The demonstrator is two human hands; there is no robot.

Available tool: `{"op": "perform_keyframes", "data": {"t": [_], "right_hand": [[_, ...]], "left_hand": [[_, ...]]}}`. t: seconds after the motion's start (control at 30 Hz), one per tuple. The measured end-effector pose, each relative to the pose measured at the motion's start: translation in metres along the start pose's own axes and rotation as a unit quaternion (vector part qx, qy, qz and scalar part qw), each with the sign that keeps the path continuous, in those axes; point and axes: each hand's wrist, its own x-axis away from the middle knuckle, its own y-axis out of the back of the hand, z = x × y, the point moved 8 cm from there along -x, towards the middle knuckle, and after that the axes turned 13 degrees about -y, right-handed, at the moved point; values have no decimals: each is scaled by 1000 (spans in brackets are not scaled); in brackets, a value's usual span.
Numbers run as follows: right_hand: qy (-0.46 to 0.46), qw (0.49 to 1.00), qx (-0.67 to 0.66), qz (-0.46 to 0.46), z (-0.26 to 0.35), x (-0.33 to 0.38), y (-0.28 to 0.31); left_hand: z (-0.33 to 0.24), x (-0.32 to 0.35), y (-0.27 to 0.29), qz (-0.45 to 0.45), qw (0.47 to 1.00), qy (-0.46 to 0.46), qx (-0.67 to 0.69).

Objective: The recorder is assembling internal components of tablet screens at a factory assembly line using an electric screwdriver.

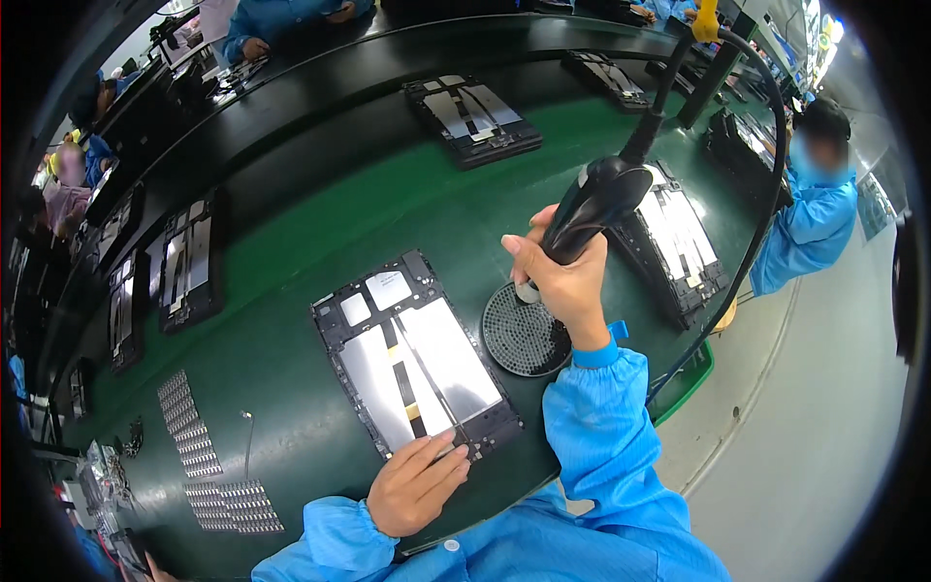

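An opened tablet [451,354] lies on the green bench in front of me, its inside up, with silver battery panels and a black frame. My left hand [419,483] rests on its near edge, fingers stretched out together and holding nothing. In my right hand [570,286] is a black electric screwdriver [596,204], gripped at its lower part, with its cable rising from the top. Its tip is hidden behind my fingers. Below that hand sits a round screw tray [504,335] full of small holes, just right of the tablet and partly covered by the hand.
More opened tablets stand at the right [679,238], far middle [475,116] and left [187,262]. Sheets of small parts [189,427] and a thin cable [248,441] lie at the near left. The screwdriver's black cable [779,145] loops down the right. A co-worker [810,213] sits beyond.
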Motion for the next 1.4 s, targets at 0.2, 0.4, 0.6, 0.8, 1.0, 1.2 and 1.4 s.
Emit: {"op": "perform_keyframes", "data": {"t": [0.2, 0.4, 0.6, 0.8, 1.0, 1.2, 1.4], "right_hand": [[0, 1000, -1, 12, 1, -1, -4], [34, 998, 7, -50, 30, 15, 7], [51, 993, -67, 83, 41, 42, -70], [9, 980, -70, 186, 35, 59, -139], [18, 967, -29, 253, 27, 68, -186], [-7, 968, -33, 250, 9, 69, -205], [12, 965, -8, 263, -1, 64, -210]], "left_hand": [[19, 3, 36, -92, 985, 145, 22], [72, 40, 77, -165, 935, 314, -5], [114, 83, 67, -197, 876, 424, 118], [141, 84, 50, -289, 803, 437, 284], [151, 68, 62, -241, 879, 381, 156], [155, 74, 57, -270, 849, 411, 195], [168, 76, 46, -199, 769, 513, 325]]}}
